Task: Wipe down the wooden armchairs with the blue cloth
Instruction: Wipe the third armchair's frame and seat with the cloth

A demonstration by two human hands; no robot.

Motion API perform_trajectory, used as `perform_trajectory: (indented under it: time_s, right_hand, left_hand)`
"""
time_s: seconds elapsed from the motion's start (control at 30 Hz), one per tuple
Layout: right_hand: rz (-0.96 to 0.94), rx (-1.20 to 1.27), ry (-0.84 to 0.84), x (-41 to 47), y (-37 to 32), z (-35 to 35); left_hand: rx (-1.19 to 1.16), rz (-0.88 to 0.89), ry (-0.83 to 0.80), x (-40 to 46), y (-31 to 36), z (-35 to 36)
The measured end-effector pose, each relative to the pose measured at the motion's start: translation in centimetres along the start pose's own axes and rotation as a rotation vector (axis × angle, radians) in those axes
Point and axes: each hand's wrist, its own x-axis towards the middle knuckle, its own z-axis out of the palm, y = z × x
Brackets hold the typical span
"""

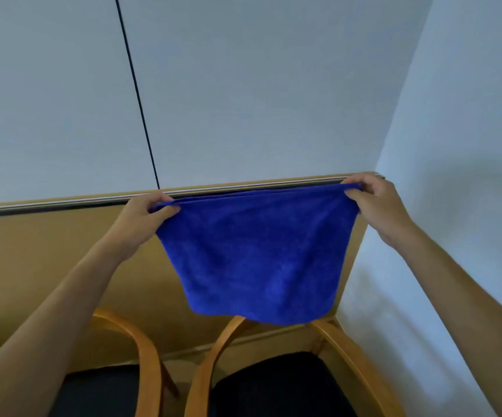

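Note:
The blue cloth hangs spread out in front of me, doubled over along its top edge. My left hand pinches its upper left corner and my right hand pinches its upper right corner. Below it stand two wooden armchairs with black seats. The right armchair sits directly under the cloth. The left armchair shows one curved arm beside my left forearm.
A wooden wall panel with a top ledge runs behind the chairs. Pale wall boards with a dark vertical seam rise above it. A white side wall closes in close on the right of the right chair.

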Motion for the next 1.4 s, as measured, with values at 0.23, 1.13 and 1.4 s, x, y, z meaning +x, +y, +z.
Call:
perform_trajectory:
  time_s: [0.23,1.13,1.4]
  right_hand:
    - [-0.014,-0.024,-0.04,-1.6,-3.2,-1.0]
    - [0.213,-0.39,-0.335,-3.8,13.9,-0.9]
    - [0.393,-0.535,-0.623,-7.0,32.5,1.5]
  left_hand:
    - [-0.139,0.07,-0.121,-2.8,3.3,-2.9]
    - [0.397,-0.214,-0.315,-4.9,-7.8,6.0]
    - [0.488,-0.481,-0.464,-10.8,-20.6,16.8]
